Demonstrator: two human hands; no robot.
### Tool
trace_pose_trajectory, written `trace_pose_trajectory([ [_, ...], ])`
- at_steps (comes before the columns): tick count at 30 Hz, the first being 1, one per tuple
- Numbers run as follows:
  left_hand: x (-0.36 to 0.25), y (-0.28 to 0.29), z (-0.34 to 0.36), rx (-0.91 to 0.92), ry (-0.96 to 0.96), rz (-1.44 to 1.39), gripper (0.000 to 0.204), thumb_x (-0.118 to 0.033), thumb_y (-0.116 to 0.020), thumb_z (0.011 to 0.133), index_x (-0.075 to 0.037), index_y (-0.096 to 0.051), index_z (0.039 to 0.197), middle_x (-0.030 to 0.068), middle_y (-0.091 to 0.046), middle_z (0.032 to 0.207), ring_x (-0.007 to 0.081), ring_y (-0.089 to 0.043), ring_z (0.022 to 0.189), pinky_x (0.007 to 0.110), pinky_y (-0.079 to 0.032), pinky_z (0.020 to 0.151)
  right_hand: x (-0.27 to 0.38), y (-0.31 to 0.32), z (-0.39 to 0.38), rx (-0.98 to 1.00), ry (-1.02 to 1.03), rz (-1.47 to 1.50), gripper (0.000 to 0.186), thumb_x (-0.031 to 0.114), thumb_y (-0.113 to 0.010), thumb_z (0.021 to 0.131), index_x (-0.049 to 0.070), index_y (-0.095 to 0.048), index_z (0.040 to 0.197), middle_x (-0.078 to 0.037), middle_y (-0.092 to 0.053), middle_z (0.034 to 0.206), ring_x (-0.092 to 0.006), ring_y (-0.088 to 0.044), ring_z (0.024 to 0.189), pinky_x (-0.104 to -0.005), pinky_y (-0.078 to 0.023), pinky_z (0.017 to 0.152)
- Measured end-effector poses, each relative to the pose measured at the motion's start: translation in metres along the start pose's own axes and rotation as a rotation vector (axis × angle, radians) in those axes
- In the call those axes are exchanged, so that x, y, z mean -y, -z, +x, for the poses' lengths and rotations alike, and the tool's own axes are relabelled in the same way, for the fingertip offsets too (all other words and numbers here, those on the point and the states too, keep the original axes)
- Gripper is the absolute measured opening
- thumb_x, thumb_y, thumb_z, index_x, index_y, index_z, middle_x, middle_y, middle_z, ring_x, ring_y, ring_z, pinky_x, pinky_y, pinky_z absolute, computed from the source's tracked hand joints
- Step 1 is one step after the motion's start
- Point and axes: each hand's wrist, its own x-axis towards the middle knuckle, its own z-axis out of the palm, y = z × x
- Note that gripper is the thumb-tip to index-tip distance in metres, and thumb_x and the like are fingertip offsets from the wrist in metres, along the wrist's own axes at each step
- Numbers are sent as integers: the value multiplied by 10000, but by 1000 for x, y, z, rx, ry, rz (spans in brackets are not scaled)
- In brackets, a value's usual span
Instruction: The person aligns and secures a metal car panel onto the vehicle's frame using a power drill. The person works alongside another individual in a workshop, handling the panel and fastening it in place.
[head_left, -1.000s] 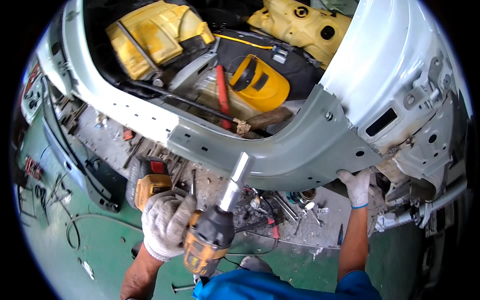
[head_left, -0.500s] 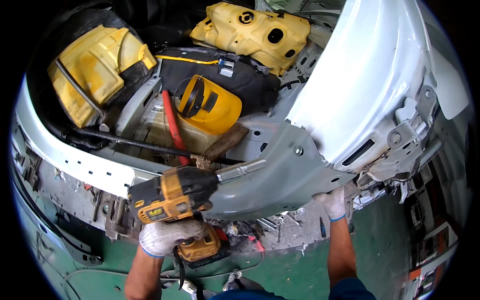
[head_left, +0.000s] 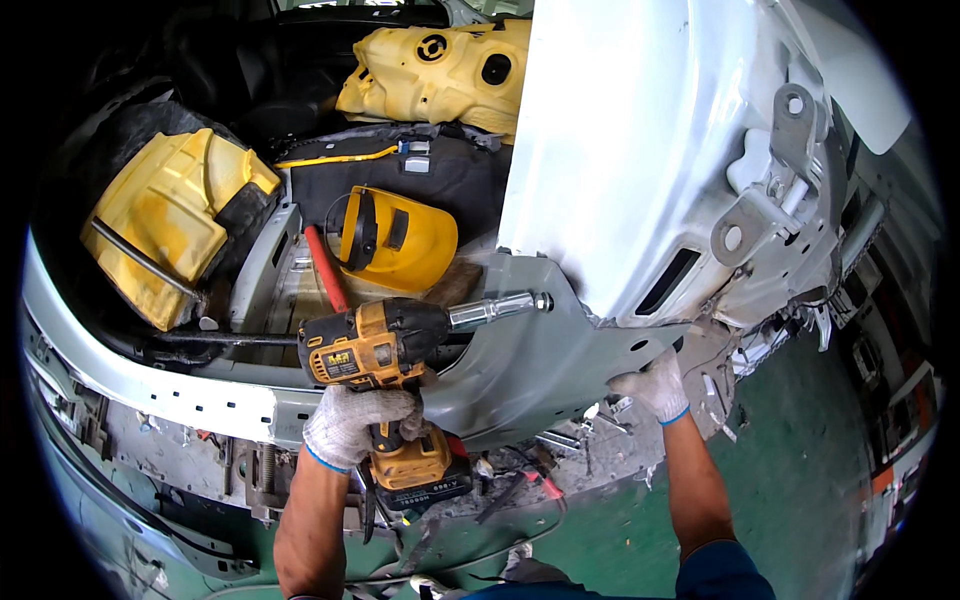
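Observation:
My left hand (head_left: 352,422), in a white knit glove, is wrapped round the grip of a yellow and black cordless impact wrench (head_left: 385,345). Its long chrome socket (head_left: 492,311) points right, with the tip at a bolt head (head_left: 544,301) on the grey body panel (head_left: 500,375) of a car; whether it sits fully on the bolt I cannot tell. My right hand (head_left: 655,387), gloved too, grips the lower right edge of that panel, its fingers partly hidden. Above the panel rises a glossy pale fender (head_left: 620,150).
Inside the car body lie a yellow face shield (head_left: 420,245), a red bar (head_left: 325,268) and two yellow foam pieces, one at left (head_left: 165,225), one at back (head_left: 430,80). Loose tools litter the grey bench (head_left: 610,460) below the panel. A hose (head_left: 500,545) crosses the green floor.
The impact wrench has risen and moved right, bringing its socket up to the bolt head. My right hand stays at the panel's edge. The whole view has shifted.

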Motion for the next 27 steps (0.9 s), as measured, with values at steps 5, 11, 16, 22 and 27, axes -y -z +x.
trace_pose_trajectory([
  [5, 0, 5, 7, 28, 51, -59, 458, 18, -745, 732, 79, -670, 1179, 161, -688, 753, 262, -669, 604, 378, -575, 602, 3, -1, -1, -33, 22, 21, 529, 185, -883, 565, 28, -744, 1051, -119, -768, 1001, -251, -734, 910, -389, -581, 854],
  [11, 0, 9, 17, 67, 18, -15, 466, -4, -729, 732, 85, -665, 1185, 168, -704, 797, 264, -672, 603, 386, -584, 583, 1, 2, -1, -8, -18, 19, 537, 195, -890, 562, 29, -743, 1051, -127, -769, 1001, -267, -737, 914, -393, -582, 861],
  [16, -19, 16, 27, 106, 216, -111, 481, -11, -714, 739, 90, -654, 1205, 185, -727, 879, 259, -674, 613, 397, -586, 578, 1, 1, -1, -4, -34, 71, 557, 219, -912, 559, 33, -745, 1056, -129, -774, 1025, -262, -742, 933, -395, -585, 871],
  [22, -29, 26, 29, 161, 179, 118, 564, 57, -759, 696, 14, -669, 1250, 170, -762, 1052, 259, -722, 771, 432, -629, 735, 2, 2, -2, -11, -16, 27, 567, 224, -915, 554, 40, -748, 1064, -131, -775, 1032, -267, -740, 948, -391, -581, 885],
  [27, -36, 29, 39, 180, -206, 706, 635, 88, -804, 656, -38, -674, 1265, 130, -763, 1121, 231, -734, 833, 390, -636, 752, 3, 2, 1, -1, 59, -14, 563, 215, -906, 556, 40, -750, 1068, -127, -775, 1028, -267, -739, 945, -394, -578, 881],
])
